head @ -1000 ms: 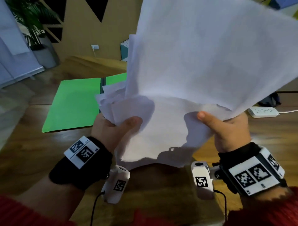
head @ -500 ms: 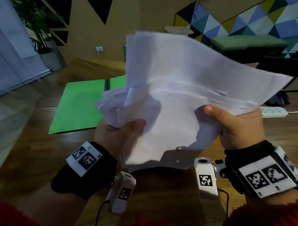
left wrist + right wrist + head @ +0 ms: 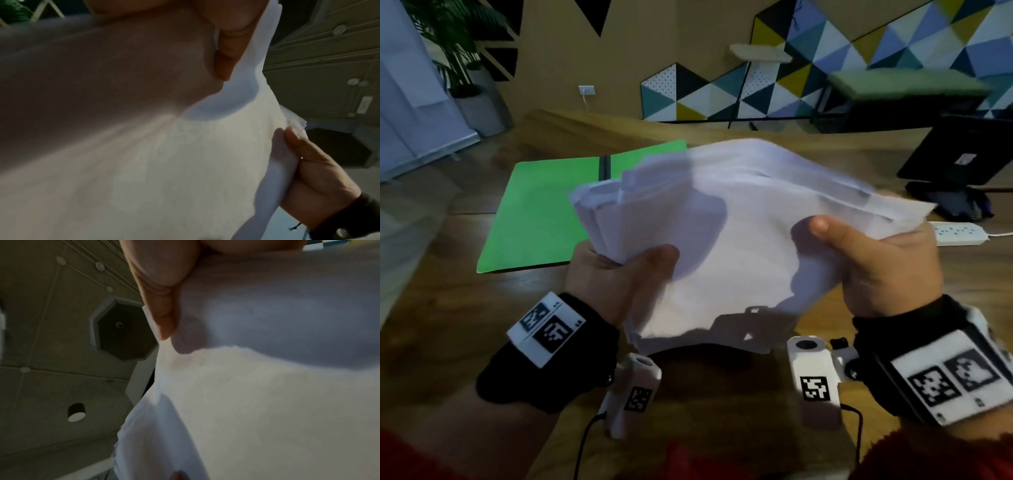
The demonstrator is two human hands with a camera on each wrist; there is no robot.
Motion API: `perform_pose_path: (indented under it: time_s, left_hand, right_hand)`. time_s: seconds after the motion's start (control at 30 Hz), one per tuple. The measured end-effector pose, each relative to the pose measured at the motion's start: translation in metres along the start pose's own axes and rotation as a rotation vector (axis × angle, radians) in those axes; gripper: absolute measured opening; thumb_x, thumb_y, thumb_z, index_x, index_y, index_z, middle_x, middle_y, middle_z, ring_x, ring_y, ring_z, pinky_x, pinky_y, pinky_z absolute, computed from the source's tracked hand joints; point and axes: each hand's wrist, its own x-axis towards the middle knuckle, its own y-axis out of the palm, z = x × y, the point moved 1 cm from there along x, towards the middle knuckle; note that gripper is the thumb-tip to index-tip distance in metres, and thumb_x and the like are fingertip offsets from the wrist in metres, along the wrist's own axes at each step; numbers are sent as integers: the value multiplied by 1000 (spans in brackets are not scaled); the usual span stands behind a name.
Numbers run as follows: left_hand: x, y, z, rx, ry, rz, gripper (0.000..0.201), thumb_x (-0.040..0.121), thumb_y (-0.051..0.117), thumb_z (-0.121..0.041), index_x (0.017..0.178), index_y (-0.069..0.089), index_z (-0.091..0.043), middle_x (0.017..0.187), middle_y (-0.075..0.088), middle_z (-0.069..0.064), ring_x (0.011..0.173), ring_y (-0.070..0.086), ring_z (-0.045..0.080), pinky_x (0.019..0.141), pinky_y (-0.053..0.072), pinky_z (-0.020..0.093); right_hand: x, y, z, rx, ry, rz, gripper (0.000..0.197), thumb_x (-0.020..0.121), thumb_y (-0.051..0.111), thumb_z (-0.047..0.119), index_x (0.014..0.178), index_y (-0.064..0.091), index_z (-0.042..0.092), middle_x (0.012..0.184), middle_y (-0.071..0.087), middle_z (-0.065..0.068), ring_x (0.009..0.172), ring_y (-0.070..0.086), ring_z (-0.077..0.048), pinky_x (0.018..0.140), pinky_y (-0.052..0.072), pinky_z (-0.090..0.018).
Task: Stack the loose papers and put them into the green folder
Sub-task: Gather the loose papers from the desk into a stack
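Head view: left hand and right hand grip papers, thumbs on top.

A wooden worktop carries a white power strip beyond the right hand. Farther off stand a triangle-patterned wall, a potted plant and a dark monitor.

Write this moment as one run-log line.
left hand: grips papers | right hand: grips papers | papers: uneven, above table | green folder: open, flat
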Motion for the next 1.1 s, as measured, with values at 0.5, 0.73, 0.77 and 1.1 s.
perform_pose_path:
  time_s: [0.5, 0.73, 0.77, 1.1]
  left_hand:
    - [27, -13, 19, -20, 29, 134, 39, 32, 80, -30, 70, 71, -23, 66, 73, -10, 70, 66, 16, 64, 56, 32]
    - [19, -13, 15, 26, 54, 140, 26, 51, 83, -16, 70, 66, -23, 57, 70, -18, 54, 62, -3, 49, 52, 17]
    - [18, -13, 15, 39, 50, 123, 22, 49, 83, -23, 66, 68, -25, 56, 69, -20, 52, 62, -4, 50, 53, 17]
    - [18, -12, 14, -51, 35, 207, 30, 37, 79, -23, 65, 73, -30, 62, 72, -16, 59, 64, -1, 56, 55, 19]
  right_hand:
    - [20, -7, -3, 80, 57, -93, 42, 57, 71, 63, 74, 60, 26, 64, 61, 11, 59, 57, -8, 57, 47, -18]
    - [13, -13, -10, -47, 32, -184, 23, 82, 55, 43, 75, 56, 20, 58, 62, 12, 54, 54, -4, 52, 45, -16]
    - [12, -16, -13, -37, 44, -189, 23, 85, 54, 42, 77, 57, 21, 62, 64, 12, 59, 58, -4, 56, 48, -18]
    - [4, -9, -24, -144, 63, 225, 99, 58, 77, 54, 131, 26, 11, 115, 61, 16, 106, 59, -7, 80, 51, -20]
